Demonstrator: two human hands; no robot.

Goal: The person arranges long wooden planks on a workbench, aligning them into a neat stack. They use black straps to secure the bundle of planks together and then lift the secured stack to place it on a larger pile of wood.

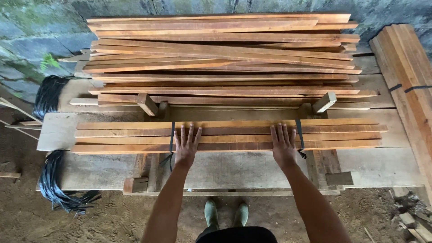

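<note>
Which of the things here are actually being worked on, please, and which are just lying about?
In hand:
left hand and right hand flat on the slat bundle
black straps round it
workbench

Lying about:
loose slat pile
strapped planks
strap coils
offcuts

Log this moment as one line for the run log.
left hand: flat on slat bundle | right hand: flat on bundle | straps: around bundle | loose slats: stacked behind | bench: under bundle
</note>
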